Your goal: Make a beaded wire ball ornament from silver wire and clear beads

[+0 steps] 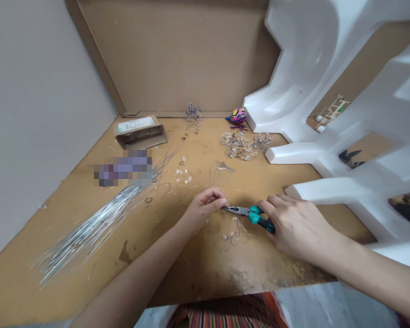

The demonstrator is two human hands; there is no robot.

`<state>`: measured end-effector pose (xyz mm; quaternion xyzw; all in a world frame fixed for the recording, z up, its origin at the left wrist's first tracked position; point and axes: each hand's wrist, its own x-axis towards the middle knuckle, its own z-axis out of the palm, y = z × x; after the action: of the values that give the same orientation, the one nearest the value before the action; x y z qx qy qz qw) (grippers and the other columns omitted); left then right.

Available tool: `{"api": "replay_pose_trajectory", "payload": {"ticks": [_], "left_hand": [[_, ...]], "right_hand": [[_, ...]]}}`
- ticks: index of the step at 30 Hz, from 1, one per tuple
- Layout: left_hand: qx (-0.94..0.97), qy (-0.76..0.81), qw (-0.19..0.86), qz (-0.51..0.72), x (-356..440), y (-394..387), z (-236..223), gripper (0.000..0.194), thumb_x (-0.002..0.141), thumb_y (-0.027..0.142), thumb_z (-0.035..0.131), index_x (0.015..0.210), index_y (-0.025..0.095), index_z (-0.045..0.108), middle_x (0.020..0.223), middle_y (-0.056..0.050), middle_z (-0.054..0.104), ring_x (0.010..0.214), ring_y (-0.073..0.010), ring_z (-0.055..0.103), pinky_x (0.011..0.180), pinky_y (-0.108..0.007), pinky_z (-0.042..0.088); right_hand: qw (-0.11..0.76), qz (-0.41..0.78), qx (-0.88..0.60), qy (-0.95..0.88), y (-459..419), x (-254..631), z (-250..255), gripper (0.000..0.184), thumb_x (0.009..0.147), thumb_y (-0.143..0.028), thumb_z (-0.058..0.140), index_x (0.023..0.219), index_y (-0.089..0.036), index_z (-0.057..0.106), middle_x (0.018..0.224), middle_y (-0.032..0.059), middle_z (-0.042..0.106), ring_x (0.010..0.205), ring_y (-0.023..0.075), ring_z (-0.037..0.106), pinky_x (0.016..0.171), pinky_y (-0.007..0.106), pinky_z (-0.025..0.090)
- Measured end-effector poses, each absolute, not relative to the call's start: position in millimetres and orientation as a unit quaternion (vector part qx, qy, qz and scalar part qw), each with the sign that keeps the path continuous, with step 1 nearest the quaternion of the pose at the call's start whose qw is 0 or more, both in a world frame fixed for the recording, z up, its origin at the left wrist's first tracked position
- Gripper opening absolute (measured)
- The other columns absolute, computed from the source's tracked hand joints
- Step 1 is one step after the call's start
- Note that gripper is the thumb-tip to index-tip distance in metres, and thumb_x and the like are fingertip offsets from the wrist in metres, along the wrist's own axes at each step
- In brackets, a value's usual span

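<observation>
My right hand point(290, 223) is wrapped round the teal and black handles of needle-nose pliers point(239, 211). The pliers point left, and their tips meet the fingertips of my left hand point(208, 205). Thumb and forefinger of that hand are pinched together on thin wire that barely shows. Below the pliers, bent wire pieces with clear beads point(230, 237) lie on the table, close to both hands. Just beyond my hands are a few short flat wire pieces point(224, 167) and a small group of clear beads point(183, 175).
A bundle of straight silver wires point(99, 228) lies at the left, near an open cardboard box point(140, 132). Towards the back are a heap of beaded wire shapes point(239, 146), a wire tangle point(192, 111) and a colourful ball-like object point(238, 115). White moulded furniture point(314, 191) borders the right side.
</observation>
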<state>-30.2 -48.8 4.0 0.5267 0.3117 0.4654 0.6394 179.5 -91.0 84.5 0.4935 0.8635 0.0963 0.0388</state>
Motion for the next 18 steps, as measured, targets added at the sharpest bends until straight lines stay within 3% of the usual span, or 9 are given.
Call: {"api": "replay_pose_trajectory", "payload": {"ticks": [4,10,15,18], "left_hand": [[0.514,0.300,0.657,0.463,-30,-49,1,0.012,0.077,0.028,0.061,0.076,0.016,0.058,0.084,-0.001,0.056,0.077,-0.0133,0.056,0.074,-0.027,0.040],[0.491,0.312,0.653,0.486,-33,-44,-1,0.013,0.076,0.028,0.062,0.076,0.016,0.058,0.077,-0.002,0.061,0.074,-0.0130,0.056,0.072,-0.025,0.039],[0.366,0.226,0.766,0.478,-42,-38,1,0.015,0.069,0.027,0.069,0.073,0.017,0.058,0.086,0.000,0.059,0.072,-0.0109,0.059,0.071,-0.025,0.043],[0.327,0.192,0.805,0.456,-44,-39,4,0.019,0.067,0.027,0.071,0.072,0.016,0.056,0.089,0.000,0.057,0.070,-0.0100,0.059,0.067,-0.023,0.045]], "right_hand": [[0.049,0.097,0.502,0.858,-94,177,88,0.009,0.069,-0.023,0.054,0.077,-0.019,0.056,0.069,0.0043,0.056,0.063,0.0178,0.050,0.052,0.028,0.020],[0.023,0.143,0.496,0.856,-103,179,100,0.019,0.069,-0.017,0.052,0.087,-0.020,0.058,0.079,0.0067,0.058,0.079,0.0233,0.053,0.063,0.031,0.033],[-0.065,0.136,0.462,0.874,-109,195,110,0.028,0.074,-0.027,0.049,0.099,-0.019,0.056,0.091,0.0079,0.060,0.076,0.0213,0.055,0.063,0.032,0.039],[-0.076,0.134,0.461,0.874,-105,205,113,0.030,0.073,-0.029,0.050,0.101,-0.019,0.056,0.094,0.0088,0.061,0.075,0.0216,0.056,0.062,0.033,0.041]]}}
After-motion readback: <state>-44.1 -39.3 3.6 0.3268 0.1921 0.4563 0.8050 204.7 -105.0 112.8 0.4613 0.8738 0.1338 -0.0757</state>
